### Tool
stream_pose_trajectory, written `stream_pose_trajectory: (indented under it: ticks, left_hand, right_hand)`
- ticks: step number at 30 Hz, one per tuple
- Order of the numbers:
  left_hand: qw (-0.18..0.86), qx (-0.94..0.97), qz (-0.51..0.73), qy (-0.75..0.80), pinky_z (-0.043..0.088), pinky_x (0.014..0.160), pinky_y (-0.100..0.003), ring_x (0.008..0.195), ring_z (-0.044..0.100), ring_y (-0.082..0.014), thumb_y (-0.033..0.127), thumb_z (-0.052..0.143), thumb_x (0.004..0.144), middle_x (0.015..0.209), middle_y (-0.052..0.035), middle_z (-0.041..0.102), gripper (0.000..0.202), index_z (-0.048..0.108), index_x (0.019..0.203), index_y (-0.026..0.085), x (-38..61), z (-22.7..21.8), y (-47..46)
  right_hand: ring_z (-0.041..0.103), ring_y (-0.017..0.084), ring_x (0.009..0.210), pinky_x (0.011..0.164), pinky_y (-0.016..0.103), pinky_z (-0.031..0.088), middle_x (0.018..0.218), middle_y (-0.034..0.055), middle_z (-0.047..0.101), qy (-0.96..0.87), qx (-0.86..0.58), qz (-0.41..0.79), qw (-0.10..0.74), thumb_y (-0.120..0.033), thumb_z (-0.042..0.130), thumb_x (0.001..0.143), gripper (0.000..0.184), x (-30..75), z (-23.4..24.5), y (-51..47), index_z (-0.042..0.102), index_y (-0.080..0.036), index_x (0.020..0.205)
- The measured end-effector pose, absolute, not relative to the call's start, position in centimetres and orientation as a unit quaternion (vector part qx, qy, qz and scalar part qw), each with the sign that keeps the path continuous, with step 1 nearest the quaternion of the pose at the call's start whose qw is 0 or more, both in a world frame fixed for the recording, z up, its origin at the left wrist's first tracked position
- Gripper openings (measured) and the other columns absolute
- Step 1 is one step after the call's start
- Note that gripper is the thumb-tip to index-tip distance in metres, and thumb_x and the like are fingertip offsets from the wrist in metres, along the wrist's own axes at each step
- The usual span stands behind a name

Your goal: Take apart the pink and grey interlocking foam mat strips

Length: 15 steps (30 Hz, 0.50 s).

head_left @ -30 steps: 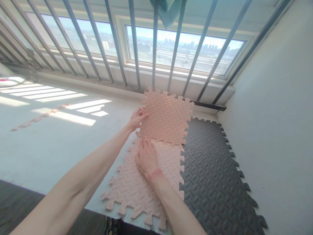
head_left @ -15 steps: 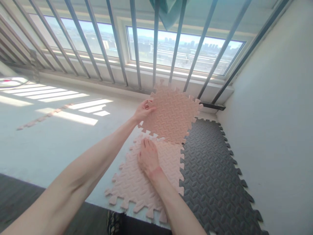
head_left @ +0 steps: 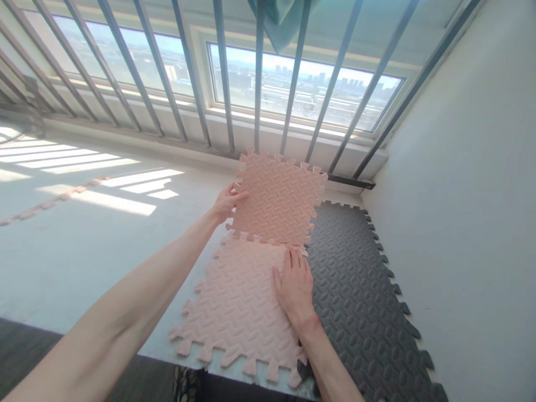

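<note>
My left hand (head_left: pixel 229 202) grips the left edge of a pink foam mat tile (head_left: pixel 278 198), thumb on its textured face. That tile is tilted up, its lower toothed edge meeting the far edge of a second pink foam tile (head_left: pixel 247 285) lying flat. My right hand (head_left: pixel 296 285) rests on the flat tile near its far right corner, fingers stretched out and lying flat by the seam. Dark grey foam matting (head_left: pixel 355 290) with toothed edges lies along the right side of the flat tile.
Metal railing bars (head_left: pixel 293 84) stand before the window (head_left: pixel 305 84) at the back. A white wall (head_left: pixel 460 212) bounds the right side. On the pale ledge (head_left: pixel 104 257) at left lies a thin toothed pink strip (head_left: pixel 54 201). The ledge drops to a dark floor (head_left: pixel 25 346) in front.
My right hand has moved right across the flat tile, from its far left part to its far right corner. The raised tile now lines up more squarely with the flat one. The view has shifted slightly.
</note>
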<state>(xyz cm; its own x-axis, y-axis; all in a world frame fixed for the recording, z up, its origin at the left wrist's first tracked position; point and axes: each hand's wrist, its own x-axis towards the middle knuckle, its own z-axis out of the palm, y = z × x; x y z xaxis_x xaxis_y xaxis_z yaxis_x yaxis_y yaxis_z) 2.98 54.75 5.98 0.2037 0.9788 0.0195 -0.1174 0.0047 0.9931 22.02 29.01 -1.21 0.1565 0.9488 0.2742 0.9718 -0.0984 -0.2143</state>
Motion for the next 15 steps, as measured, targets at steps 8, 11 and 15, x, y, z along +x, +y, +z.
stream_pose_trajectory:
  ticks: [8,11,15]
  left_hand:
    - [0.554,0.554,0.499,0.370,0.055,0.063,-0.030,0.086,0.075,-0.0268,0.055,0.102,0.049,0.095,-0.0025,0.081,0.079,0.067,0.113,0.026,5.2,7.7,55.4]
    - [0.558,0.544,0.510,0.365,0.051,0.058,-0.028,0.083,0.075,-0.0254,0.054,0.103,0.049,0.097,-0.0014,0.081,0.079,0.068,0.115,0.027,4.8,8.7,56.0]
    - [0.530,0.497,0.584,0.362,0.041,0.052,-0.026,0.084,0.074,-0.0235,0.054,0.099,0.057,0.104,0.0001,0.080,0.076,0.066,0.122,0.030,1.9,11.2,57.6]
  right_hand:
    - [0.046,0.036,0.154,0.127,0.054,0.038,0.161,0.0252,0.054,-0.662,-0.727,-0.041,0.174,-0.031,0.048,0.107,0.056,22.2,-2.0,28.8,0.050,-0.005,0.157]
    - [0.046,0.036,0.155,0.129,0.055,0.036,0.162,0.0245,0.054,-0.663,-0.726,-0.034,0.179,-0.032,0.048,0.107,0.057,22.4,-2.2,28.8,0.051,-0.006,0.157]
    - [0.045,0.035,0.156,0.130,0.055,0.035,0.163,0.0252,0.053,-0.658,-0.730,-0.032,0.183,-0.031,0.050,0.105,0.058,22.4,-2.3,28.8,0.052,-0.006,0.157]
